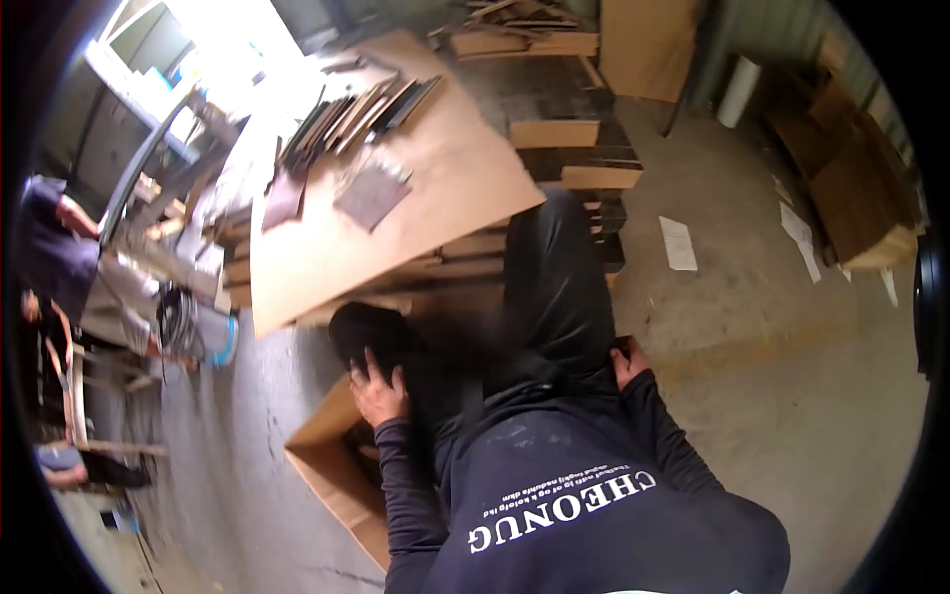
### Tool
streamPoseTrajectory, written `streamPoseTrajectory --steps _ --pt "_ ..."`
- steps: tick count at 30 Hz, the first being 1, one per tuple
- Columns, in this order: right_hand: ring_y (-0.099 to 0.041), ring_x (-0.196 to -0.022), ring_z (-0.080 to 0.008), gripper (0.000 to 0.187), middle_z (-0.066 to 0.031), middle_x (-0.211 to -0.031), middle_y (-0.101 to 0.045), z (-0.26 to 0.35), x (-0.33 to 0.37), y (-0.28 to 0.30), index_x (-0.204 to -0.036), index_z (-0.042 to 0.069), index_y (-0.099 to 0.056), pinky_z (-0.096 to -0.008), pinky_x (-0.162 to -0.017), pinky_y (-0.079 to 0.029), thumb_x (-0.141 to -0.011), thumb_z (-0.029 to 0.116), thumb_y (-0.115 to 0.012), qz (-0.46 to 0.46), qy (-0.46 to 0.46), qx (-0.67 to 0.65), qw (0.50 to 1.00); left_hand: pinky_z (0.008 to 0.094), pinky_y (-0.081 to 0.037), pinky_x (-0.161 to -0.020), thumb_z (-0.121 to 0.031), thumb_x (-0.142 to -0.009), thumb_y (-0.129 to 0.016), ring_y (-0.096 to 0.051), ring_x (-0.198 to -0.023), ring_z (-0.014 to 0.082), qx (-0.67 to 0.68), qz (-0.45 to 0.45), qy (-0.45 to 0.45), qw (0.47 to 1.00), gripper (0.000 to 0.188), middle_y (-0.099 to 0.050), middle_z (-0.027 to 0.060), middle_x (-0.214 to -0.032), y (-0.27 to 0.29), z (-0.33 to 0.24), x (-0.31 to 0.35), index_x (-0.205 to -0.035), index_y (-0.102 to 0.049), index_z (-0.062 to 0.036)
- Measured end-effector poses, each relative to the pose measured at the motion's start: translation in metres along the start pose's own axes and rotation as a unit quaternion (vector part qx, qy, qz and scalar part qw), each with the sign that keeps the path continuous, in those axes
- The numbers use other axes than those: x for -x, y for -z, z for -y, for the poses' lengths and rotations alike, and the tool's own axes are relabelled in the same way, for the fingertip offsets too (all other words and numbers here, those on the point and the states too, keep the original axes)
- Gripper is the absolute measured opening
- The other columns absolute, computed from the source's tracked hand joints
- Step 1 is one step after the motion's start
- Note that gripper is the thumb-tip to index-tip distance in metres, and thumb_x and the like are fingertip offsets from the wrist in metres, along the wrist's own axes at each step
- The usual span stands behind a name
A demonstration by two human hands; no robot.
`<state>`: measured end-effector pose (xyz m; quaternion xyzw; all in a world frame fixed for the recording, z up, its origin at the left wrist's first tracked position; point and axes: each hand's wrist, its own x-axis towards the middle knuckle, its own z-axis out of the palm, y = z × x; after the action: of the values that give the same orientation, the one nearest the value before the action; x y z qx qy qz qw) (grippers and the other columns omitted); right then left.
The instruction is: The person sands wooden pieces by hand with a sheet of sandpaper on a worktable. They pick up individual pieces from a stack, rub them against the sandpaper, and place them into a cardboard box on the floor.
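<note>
My left hand (378,394) rests on my left thigh near the knee, its fingers spread and nothing in them. Beside my right thigh is my right hand (626,362); its fingers are partly hidden against the dark trousers, and I cannot make out anything in it. In front of my knees lies a large tan board (435,213) on stacked wood. On it are a row of dark and light strips (341,124), a dark square piece (372,196) and a smaller brownish piece (284,198). Under my left forearm stands an open cardboard box (332,475).
Stacked dark boards (574,134) rise behind the tan board. White paper sheets (679,245) lie on the floor to the right, near brown cardboard (851,188). At the left are a bucket (211,332), a wooden frame (77,386) and a person in a dark shirt (54,247).
</note>
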<state>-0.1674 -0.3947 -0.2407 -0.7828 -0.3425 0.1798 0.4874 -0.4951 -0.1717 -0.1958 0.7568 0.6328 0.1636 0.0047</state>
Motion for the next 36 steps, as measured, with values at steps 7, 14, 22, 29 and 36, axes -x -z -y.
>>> streamPoseTrajectory --steps 7,14,22,29,36 --pt "-0.057 -0.09 -0.025 0.033 -0.0148 -0.095 -0.058 -0.008 -0.005 0.014 -0.103 0.0 -0.049 -0.0314 -0.08 -0.043 -0.085 0.027 -0.05 0.093 -0.022 0.021 0.995 0.0403 -0.036 -0.091 -0.028 -0.082 -0.052 -0.044 -0.107 0.0367 0.115 -0.04 0.025 0.992 0.054 -0.044 0.0207 -0.12 0.016 0.006 0.083 -0.13 -0.037 -0.0081" --pt "-0.056 -0.089 -0.0228 0.03 -0.0135 -0.092 -0.058 0.015 -0.024 -0.004 -0.099 0.0 -0.051 -0.0316 -0.08 -0.043 -0.084 0.025 -0.052 0.138 -0.031 -0.013 0.99 0.0389 -0.038 -0.089 -0.028 -0.08 -0.055 -0.047 -0.104 0.0361 0.198 -0.025 0.058 0.978 0.055 -0.047 0.0203 -0.116 0.008 0.015 0.091 -0.129 -0.038 -0.009" --pt "-0.056 -0.082 -0.0216 0.028 -0.0131 -0.088 -0.059 0.017 -0.03 -0.013 -0.094 -0.001 -0.052 -0.0315 -0.077 -0.043 -0.082 0.025 -0.054 0.156 -0.02 -0.002 0.988 0.0392 -0.043 -0.081 -0.029 -0.081 -0.055 -0.052 -0.095 0.0361 0.238 0.02 0.111 0.965 0.053 -0.051 0.0203 -0.109 0.001 0.026 0.099 -0.127 -0.04 -0.0075" --pt "-0.057 -0.088 -0.0277 0.034 -0.0171 -0.092 -0.059 0.013 -0.032 -0.012 -0.096 -0.002 -0.053 -0.0339 -0.08 -0.044 -0.082 0.03 -0.055 0.166 -0.033 0.064 0.983 0.0383 -0.042 -0.082 -0.03 -0.082 -0.053 -0.052 -0.097 0.0352 0.246 0.018 0.116 0.962 0.048 -0.053 0.0198 -0.106 -0.018 0.037 0.107 -0.121 -0.046 -0.002" --pt "-0.057 -0.09 -0.0266 0.035 -0.0163 -0.098 -0.059 0.049 -0.061 -0.042 -0.101 -0.002 -0.055 -0.0327 -0.08 -0.045 -0.08 0.027 -0.058 0.099 0.064 -0.004 0.993 0.039 -0.041 -0.082 -0.028 -0.083 -0.051 -0.051 -0.096 0.0376 0.23 0.075 0.11 0.964 0.045 -0.054 0.0215 -0.104 -0.025 0.049 0.101 -0.118 -0.048 0.0004"
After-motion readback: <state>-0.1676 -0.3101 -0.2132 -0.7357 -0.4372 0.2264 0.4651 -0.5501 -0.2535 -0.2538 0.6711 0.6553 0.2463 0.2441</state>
